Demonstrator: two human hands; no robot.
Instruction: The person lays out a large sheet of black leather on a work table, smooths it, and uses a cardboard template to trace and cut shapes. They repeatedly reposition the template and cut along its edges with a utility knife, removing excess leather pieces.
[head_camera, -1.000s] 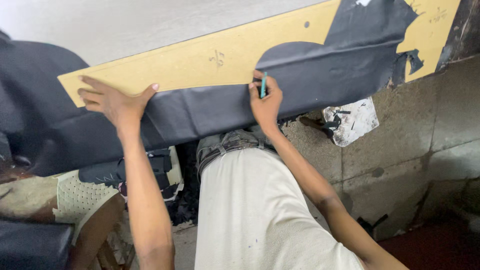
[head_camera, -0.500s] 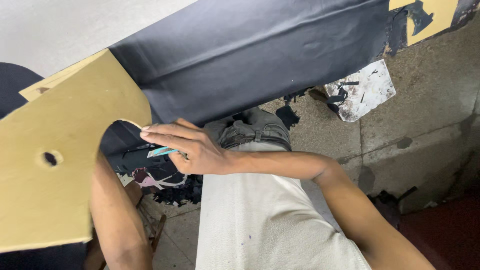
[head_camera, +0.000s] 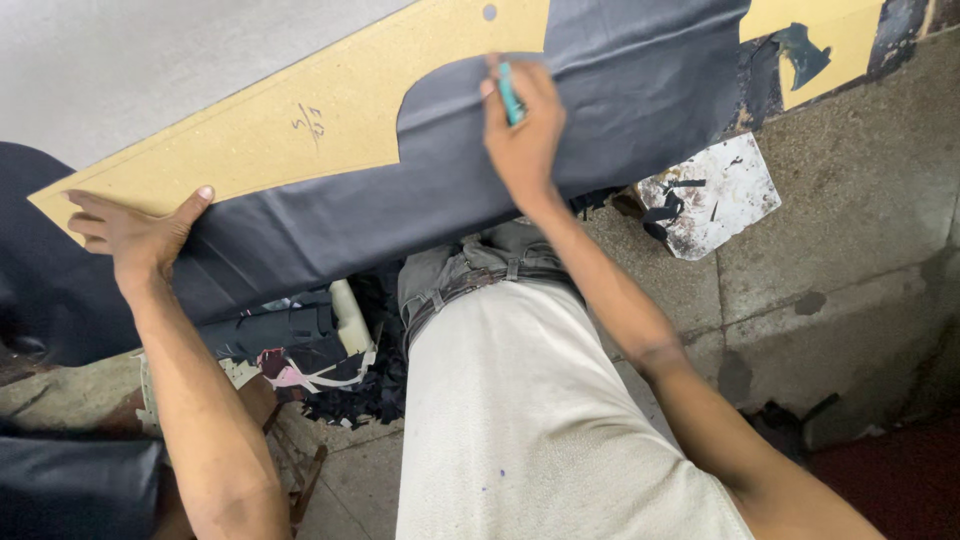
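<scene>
Left hand (head_camera: 135, 230) flat, fingers spread, pressing the narrow end of tan cardboard pattern template (head_camera: 300, 130) onto dark navy leather sheet (head_camera: 620, 90). Right hand (head_camera: 520, 135) outstretched, grip clamped on small teal marker (head_camera: 510, 92), tip seemingly at template edge.

head cam | worn high, faces steeply down | close over table edge (head_camera: 300, 130) and floor (head_camera: 800, 250)

A pale worktable (head_camera: 150, 50) carries dark leather sheet (head_camera: 620, 110); a tan cardboard template (head_camera: 300, 130) lies on it.
</scene>
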